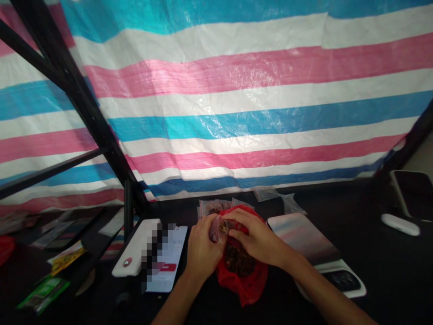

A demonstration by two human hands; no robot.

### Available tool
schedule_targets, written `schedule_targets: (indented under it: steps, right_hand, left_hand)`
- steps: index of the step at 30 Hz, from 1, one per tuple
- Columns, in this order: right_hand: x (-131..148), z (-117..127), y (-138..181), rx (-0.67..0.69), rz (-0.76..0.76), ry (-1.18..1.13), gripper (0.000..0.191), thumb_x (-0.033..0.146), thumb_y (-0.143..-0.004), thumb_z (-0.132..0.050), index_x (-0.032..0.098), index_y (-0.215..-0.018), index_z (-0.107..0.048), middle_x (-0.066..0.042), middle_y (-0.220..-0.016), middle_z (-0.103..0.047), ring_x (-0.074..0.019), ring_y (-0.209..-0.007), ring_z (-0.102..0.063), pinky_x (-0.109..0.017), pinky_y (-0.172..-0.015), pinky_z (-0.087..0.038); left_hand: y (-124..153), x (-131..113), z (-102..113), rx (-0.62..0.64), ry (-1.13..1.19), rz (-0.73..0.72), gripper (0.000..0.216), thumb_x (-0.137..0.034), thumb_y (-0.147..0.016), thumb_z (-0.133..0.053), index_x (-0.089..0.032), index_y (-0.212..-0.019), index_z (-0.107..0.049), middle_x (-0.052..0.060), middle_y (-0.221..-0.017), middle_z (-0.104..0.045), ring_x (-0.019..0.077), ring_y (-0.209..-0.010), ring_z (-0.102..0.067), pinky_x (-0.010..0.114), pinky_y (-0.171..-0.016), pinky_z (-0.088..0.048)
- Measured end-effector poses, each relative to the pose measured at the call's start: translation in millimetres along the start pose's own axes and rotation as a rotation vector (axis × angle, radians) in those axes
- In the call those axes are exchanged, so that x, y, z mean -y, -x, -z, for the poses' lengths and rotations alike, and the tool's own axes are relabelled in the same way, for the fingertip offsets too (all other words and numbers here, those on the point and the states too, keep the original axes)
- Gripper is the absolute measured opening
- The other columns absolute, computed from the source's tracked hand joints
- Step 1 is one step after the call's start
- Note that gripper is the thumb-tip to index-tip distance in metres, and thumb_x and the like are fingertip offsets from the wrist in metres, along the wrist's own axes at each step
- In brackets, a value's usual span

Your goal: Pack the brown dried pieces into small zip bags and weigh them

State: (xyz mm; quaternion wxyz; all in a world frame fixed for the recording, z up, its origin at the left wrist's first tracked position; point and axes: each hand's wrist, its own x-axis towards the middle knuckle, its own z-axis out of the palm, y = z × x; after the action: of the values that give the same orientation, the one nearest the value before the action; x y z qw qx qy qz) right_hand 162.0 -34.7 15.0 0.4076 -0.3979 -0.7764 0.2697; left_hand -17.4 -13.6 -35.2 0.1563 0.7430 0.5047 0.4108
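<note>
My left hand (205, 243) grips a small clear zip bag (215, 229) by its side, above a red plastic bag. My right hand (252, 232) has its fingers closed at the mouth of the same zip bag, around what looks like a small clear cup or tube (223, 227) with brown bits inside. Below both hands the red plastic bag (248, 289) lies open, with dark brown dried bits (238, 261) in it. Behind my hands lie several small zip bags (216, 206), at least one with brownish contents.
Left of my hands lie a white case (135, 250) and a lit phone (169, 266). A large phone-shaped thing (304, 239) lies at the right, beyond it a white oval case (401, 224). Flat zip bags (292, 204) lie behind. Green (43, 293) and yellow packets (67, 257) lie far left.
</note>
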Motion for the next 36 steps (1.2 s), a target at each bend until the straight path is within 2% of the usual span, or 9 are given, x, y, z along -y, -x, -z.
schedule_targets:
  steps: [8, 16, 18, 22, 24, 27, 32, 36]
  right_hand:
    - [-5, 1, -1, -0.067, 0.006, 0.002, 0.034, 0.007, -0.086, -0.062, 0.025, -0.114, -0.068, -0.005, -0.117, -0.071, -0.0214, -0.112, -0.063, -0.04, -0.104, -0.046]
    - [-1, 0, 2, -0.013, -0.004, 0.052, 0.031, 0.008, -0.086, -0.066, 0.026, -0.111, -0.069, -0.004, -0.112, -0.069, -0.0209, -0.108, -0.063, -0.038, -0.101, -0.048]
    - [1, -2, 3, -0.003, 0.018, 0.073, 0.033, 0.009, -0.086, -0.067, 0.027, -0.113, -0.067, -0.004, -0.115, -0.067, -0.0213, -0.109, -0.062, -0.039, -0.101, -0.048]
    - [1, -8, 4, -0.052, 0.031, 0.152, 0.027, 0.008, -0.086, -0.065, 0.025, -0.107, -0.062, -0.004, -0.111, -0.066, -0.0221, -0.106, -0.062, -0.039, -0.094, -0.05]
    - [0, -10, 4, -0.036, 0.038, 0.169, 0.025, 0.008, -0.088, -0.062, 0.025, -0.105, -0.062, -0.004, -0.113, -0.064, -0.0216, -0.107, -0.062, -0.038, -0.095, -0.051]
    - [-1, -11, 5, -0.004, 0.075, 0.159, 0.029, 0.008, -0.092, -0.056, 0.027, -0.114, -0.063, -0.005, -0.122, -0.061, -0.0205, -0.115, -0.06, -0.037, -0.103, -0.048]
    - [1, -10, 6, 0.035, 0.144, 0.156, 0.041, 0.006, -0.097, -0.043, 0.027, -0.128, -0.061, -0.007, -0.132, -0.057, -0.0192, -0.125, -0.055, -0.036, -0.11, -0.044]
    - [1, -8, 7, 0.045, 0.095, 0.187, 0.04, 0.015, -0.097, -0.054, 0.028, -0.135, -0.057, -0.007, -0.129, -0.062, -0.0217, -0.122, -0.058, -0.038, -0.108, -0.045]
  left_hand:
    - [-2, -2, 4, -0.011, -0.027, -0.043, 0.012, -0.033, -0.09, -0.066, -0.024, -0.097, -0.07, 0.004, -0.098, -0.07, 0.0235, -0.094, -0.066, 0.037, -0.084, -0.05]
    - [-3, 0, 3, 0.025, -0.141, -0.048, 0.005, -0.027, -0.087, -0.068, -0.023, -0.089, -0.069, 0.004, -0.097, -0.07, 0.0246, -0.092, -0.066, 0.036, -0.079, -0.047]
    - [-2, 0, 3, 0.037, -0.175, -0.071, 0.007, -0.025, -0.085, -0.069, -0.023, -0.091, -0.069, 0.004, -0.097, -0.071, 0.0259, -0.093, -0.066, 0.037, -0.079, -0.046]
    - [0, 2, 3, 0.03, -0.145, -0.062, 0.034, -0.032, -0.083, -0.072, -0.021, -0.115, -0.065, 0.008, -0.11, -0.072, 0.0288, -0.099, -0.067, 0.04, -0.083, -0.048]
    - [0, 3, 3, 0.046, -0.121, -0.055, 0.037, -0.031, -0.084, -0.071, -0.021, -0.119, -0.064, 0.009, -0.114, -0.072, 0.0294, -0.101, -0.066, 0.042, -0.086, -0.048]
    - [0, 1, 3, 0.073, -0.113, -0.04, 0.023, -0.027, -0.085, -0.068, -0.021, -0.108, -0.067, 0.008, -0.108, -0.073, 0.029, -0.099, -0.066, 0.041, -0.084, -0.047]
    - [0, -3, 4, 0.024, -0.091, 0.007, 0.012, -0.029, -0.088, -0.065, -0.021, -0.095, -0.068, 0.006, -0.096, -0.072, 0.0269, -0.09, -0.065, 0.04, -0.081, -0.047]
    - [0, -3, 5, 0.021, -0.079, 0.027, 0.011, -0.025, -0.083, -0.067, -0.021, -0.094, -0.069, 0.005, -0.093, -0.072, 0.0262, -0.087, -0.065, 0.038, -0.078, -0.047]
